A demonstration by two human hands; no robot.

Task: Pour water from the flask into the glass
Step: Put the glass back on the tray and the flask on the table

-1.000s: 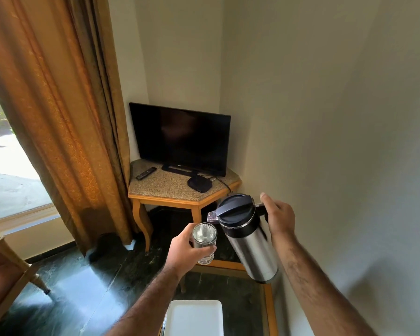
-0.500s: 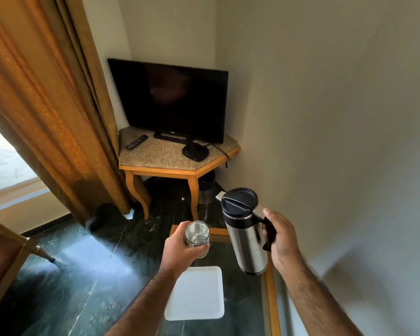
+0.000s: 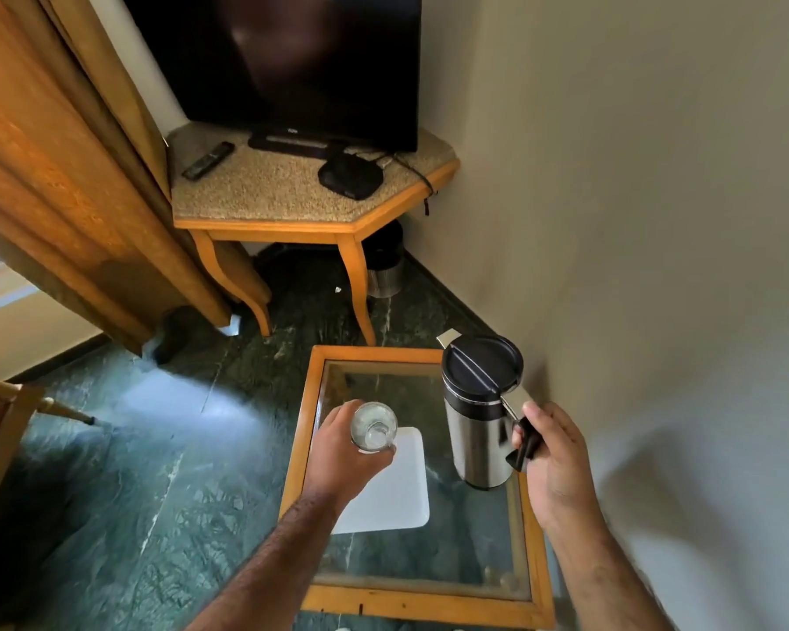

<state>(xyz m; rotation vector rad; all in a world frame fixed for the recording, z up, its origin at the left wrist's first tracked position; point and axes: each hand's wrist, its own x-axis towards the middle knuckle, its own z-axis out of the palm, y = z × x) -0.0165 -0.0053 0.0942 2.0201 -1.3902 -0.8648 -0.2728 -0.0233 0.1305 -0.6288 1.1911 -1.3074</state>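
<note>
A steel flask (image 3: 474, 430) with a black lid and a spout at its far left stands upright at the right side of a glass-topped side table (image 3: 411, 603); whether its base touches the glass I cannot tell. My right hand (image 3: 552, 462) grips its black handle. My left hand (image 3: 342, 453) holds a clear glass (image 3: 373, 425) upright, left of the flask and above a white tray (image 3: 392, 498). The glass seems to hold some water.
The wall runs close along the right of the side table. Beyond it stands a corner table (image 3: 301, 193) with a television (image 3: 292, 61), a remote and a small black box. A small bin sits under it. Curtains hang at the left; a chair edge shows at far left.
The flask has come back from tilted over the glass to upright and lower, at the table's right side. The glass has moved down over the white tray. The view has tipped downward.
</note>
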